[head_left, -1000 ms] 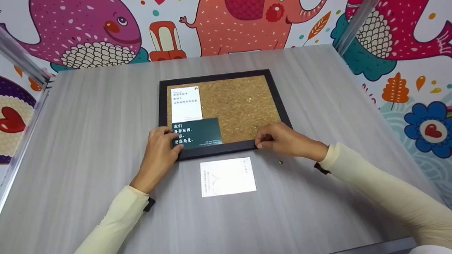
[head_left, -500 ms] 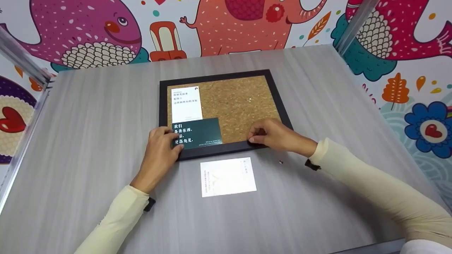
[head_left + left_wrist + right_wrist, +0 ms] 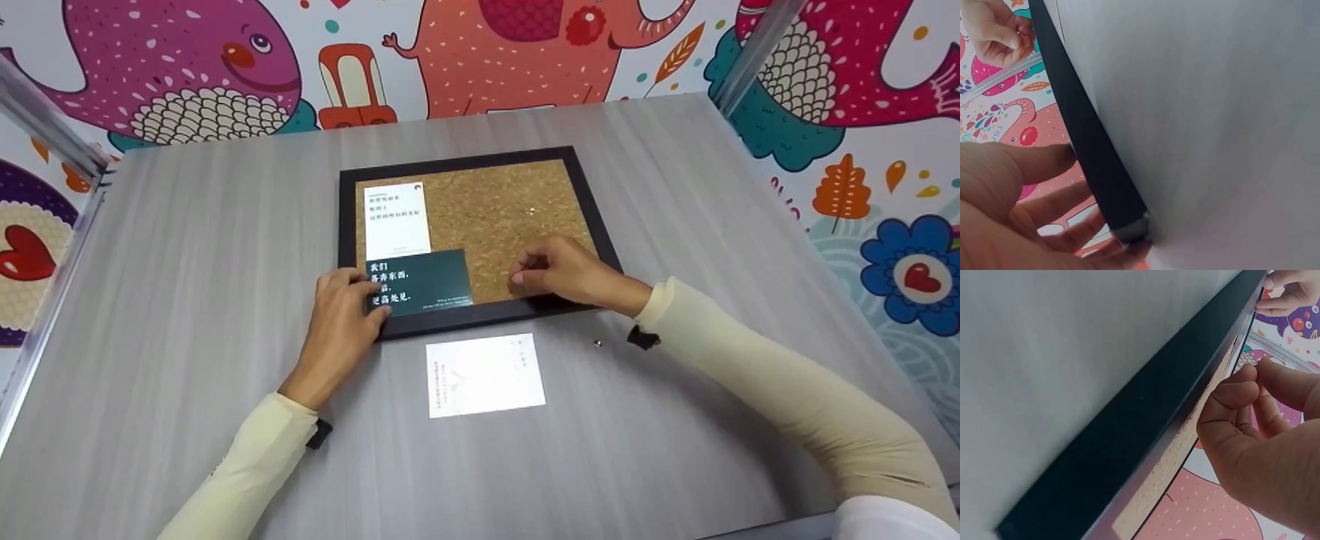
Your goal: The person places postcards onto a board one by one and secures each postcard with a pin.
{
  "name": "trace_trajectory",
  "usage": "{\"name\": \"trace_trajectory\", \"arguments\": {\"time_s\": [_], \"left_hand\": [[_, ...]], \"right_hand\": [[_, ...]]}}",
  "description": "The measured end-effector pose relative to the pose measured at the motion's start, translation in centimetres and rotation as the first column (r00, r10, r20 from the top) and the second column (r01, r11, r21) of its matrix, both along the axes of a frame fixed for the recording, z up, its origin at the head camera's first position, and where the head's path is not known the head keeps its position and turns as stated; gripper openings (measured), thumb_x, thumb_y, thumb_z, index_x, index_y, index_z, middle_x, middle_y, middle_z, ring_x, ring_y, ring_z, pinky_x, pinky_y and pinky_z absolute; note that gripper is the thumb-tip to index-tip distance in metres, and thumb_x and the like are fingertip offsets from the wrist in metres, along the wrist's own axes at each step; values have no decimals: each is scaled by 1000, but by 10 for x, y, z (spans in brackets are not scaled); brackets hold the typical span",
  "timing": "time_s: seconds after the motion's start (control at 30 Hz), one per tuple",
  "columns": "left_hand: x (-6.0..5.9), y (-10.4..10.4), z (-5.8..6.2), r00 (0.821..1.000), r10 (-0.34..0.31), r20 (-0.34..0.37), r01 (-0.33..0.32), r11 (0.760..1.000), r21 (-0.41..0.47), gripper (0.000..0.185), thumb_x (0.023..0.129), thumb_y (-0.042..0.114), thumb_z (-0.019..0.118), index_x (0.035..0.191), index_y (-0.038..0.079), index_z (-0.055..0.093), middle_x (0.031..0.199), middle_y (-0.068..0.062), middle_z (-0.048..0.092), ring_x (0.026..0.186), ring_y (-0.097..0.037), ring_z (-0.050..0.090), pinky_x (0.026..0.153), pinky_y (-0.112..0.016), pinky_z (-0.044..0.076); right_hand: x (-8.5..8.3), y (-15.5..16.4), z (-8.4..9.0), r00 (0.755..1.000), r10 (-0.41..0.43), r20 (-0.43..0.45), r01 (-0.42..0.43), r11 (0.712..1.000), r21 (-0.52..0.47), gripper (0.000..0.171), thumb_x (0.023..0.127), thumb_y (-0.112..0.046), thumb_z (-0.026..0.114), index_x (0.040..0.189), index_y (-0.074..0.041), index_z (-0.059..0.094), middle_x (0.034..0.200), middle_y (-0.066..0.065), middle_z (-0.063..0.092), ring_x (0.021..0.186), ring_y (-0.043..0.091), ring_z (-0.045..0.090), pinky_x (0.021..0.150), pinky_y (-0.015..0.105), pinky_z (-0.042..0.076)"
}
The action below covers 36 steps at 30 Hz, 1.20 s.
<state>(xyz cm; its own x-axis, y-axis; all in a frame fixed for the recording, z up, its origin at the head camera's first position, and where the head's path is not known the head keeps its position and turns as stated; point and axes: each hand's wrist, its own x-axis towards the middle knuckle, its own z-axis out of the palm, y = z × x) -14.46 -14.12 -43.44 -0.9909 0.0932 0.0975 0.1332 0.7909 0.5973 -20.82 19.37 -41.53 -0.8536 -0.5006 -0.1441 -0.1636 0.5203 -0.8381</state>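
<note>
A cork board (image 3: 502, 225) in a black frame (image 3: 465, 319) lies flat on the grey table. A white card (image 3: 396, 217) sits at its upper left. Below it lies a dark green card (image 3: 431, 281) with white writing, and my left hand (image 3: 375, 296) rests its fingers on that card's left end and the frame corner (image 3: 1129, 225). My right hand (image 3: 519, 276) hovers over the cork just right of the green card, thumb and forefinger (image 3: 1241, 385) pinched together on something tiny, likely a pin, hidden by the fingertips.
A second white card (image 3: 486, 375) lies on the table in front of the board. One small pin (image 3: 597, 343) lies loose on the table to the right of it, and another speck (image 3: 530, 212) sits in the cork. Bright cartoon walls and metal posts (image 3: 742, 60) bound the table.
My right hand has moved left and slightly up, from the frame's lower right edge onto the cork, its fingers still pinched. The left hand and the cards have stayed put.
</note>
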Motion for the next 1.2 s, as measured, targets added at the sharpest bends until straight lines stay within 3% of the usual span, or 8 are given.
{"name": "trace_trajectory", "arguments": {"time_s": [0.37,0.9,1.0,1.2], "left_hand": [[0,0,1,999,41,13,-41,999,-2,36,95,2,84,127,-11,76,146,-31,61,133,-50,42,112,-58,35],[-4,-8,-1,996,57,74,-63,994,85,36,94,4,85,127,-8,77,147,-26,60,129,-47,44,106,-57,38],[-4,-8,-2,995,59,82,-66,994,92,38,94,4,85,129,-8,76,148,-25,60,130,-47,44,107,-57,38],[-3,-8,-3,996,52,69,-58,995,85,37,94,3,85,128,-8,76,146,-25,60,128,-47,46,107,-58,39]], "right_hand": [[-9,-17,1,1000,-10,11,10,1000,-24,8,104,-3,75,105,4,79,100,12,80,87,11,63,78,23,50],[-24,-32,3,994,-54,98,65,991,-117,14,105,-2,73,109,10,77,98,16,77,84,16,64,72,25,51],[-27,-37,4,989,-67,134,85,988,-133,13,105,-3,74,109,9,77,99,16,76,85,16,63,74,27,52],[-33,-46,7,985,-92,145,104,992,-75,13,105,-10,76,110,1,81,103,10,77,92,15,61,80,29,50]]}}
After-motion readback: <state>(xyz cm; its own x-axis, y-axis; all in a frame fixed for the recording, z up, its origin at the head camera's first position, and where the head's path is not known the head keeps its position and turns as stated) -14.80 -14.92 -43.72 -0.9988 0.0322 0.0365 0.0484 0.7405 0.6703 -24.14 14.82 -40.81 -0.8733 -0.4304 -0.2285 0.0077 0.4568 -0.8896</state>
